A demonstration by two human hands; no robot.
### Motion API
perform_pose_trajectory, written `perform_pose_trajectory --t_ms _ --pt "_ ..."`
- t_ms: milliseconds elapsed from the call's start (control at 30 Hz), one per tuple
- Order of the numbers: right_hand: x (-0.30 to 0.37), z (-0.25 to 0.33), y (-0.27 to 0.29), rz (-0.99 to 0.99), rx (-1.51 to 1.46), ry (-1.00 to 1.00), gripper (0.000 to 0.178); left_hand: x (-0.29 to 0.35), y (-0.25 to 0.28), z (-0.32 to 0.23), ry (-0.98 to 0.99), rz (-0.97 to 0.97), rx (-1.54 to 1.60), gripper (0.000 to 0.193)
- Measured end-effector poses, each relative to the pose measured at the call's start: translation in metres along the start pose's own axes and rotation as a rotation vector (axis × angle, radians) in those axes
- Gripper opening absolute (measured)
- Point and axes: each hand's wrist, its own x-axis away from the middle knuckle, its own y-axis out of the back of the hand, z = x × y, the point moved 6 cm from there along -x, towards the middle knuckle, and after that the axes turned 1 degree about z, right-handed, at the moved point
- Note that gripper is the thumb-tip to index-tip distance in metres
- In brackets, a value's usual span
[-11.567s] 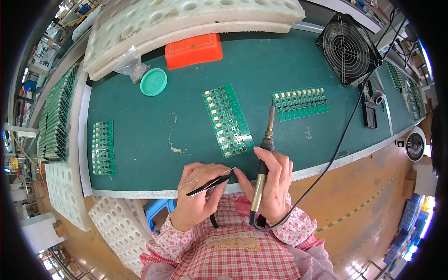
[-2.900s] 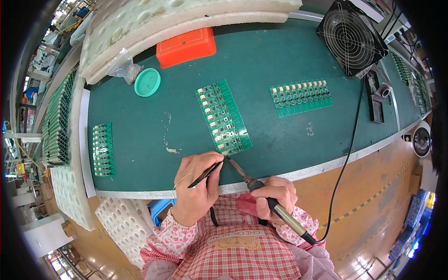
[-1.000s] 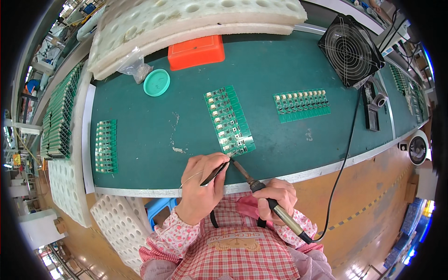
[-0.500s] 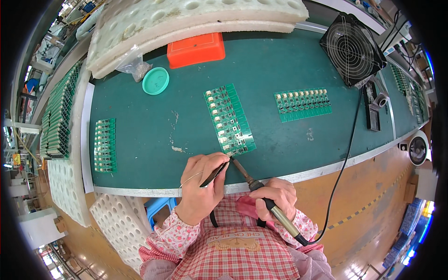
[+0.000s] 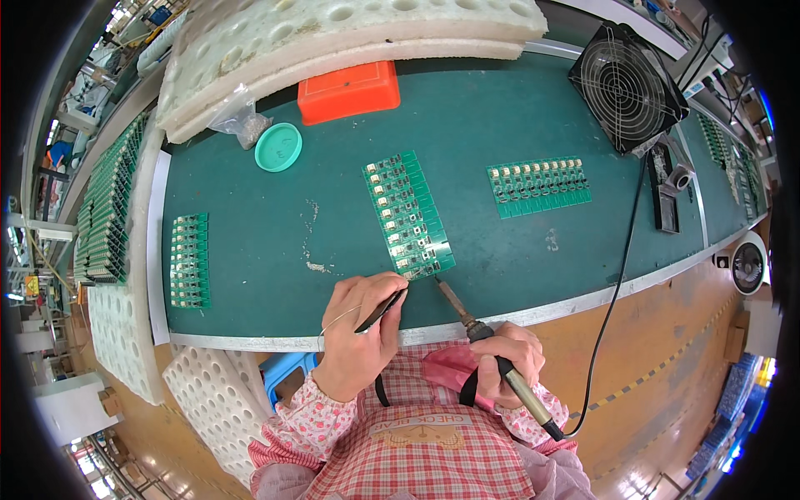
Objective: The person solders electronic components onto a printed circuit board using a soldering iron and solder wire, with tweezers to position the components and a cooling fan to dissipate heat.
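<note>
A green circuit board panel (image 5: pixel 427 200) with rows of small white and black parts lies at the middle of the bench. At its near end my left hand (image 5: pixel 354 337) is closed on black tweezers (image 5: pixel 380 312). A thin wire (image 5: pixel 335 319), which looks like solder, loops out from the same fingers; its tip is hidden by them. My right hand (image 5: pixel 510 354) grips a soldering iron (image 5: pixel 525 393) by its handle. The iron's tip points up and left, close to the panel's near right corner; I cannot tell whether it touches.
Other board panels lie at right (image 5: pixel 542 187) and left (image 5: pixel 190 260). Toward the back are an orange bin (image 5: pixel 348 93), a green lid (image 5: pixel 278 147), a plastic bag (image 5: pixel 243 125) and white foam (image 5: pixel 350 42). A black fan (image 5: pixel 623 87) and iron stand (image 5: pixel 665 192) occupy the right; the iron's cord (image 5: pixel 621 283) hangs there.
My right hand has drawn the soldering iron a little to the right, so its tip is farther from my left fingers. My left hand has stayed nearly in place.
</note>
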Motion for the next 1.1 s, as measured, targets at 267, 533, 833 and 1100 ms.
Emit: perform_pose_trajectory --t_ms 267,533,833,1100 --pt "0.005 -0.001 0.005 -0.027 0.037 -0.052 0.019 0.0 0.0 0.0 0.001 -0.007 0.001 0.025" --pt "-0.026 0.001 -0.015 0.037 0.367 -0.058 0.05 0.005 0.03 0.004 0.021 -0.034 0.005 0.029" --pt "-0.069 -0.008 -0.061 0.175 0.649 -0.143 0.082 0.017 0.115 0.051 0.237 0.234 -0.85 0.022" --pt "-0.062 -0.012 -0.01 0.308 0.526 -0.077 0.079 0.017 0.114 0.055 0.209 0.255 -0.893 0.014"
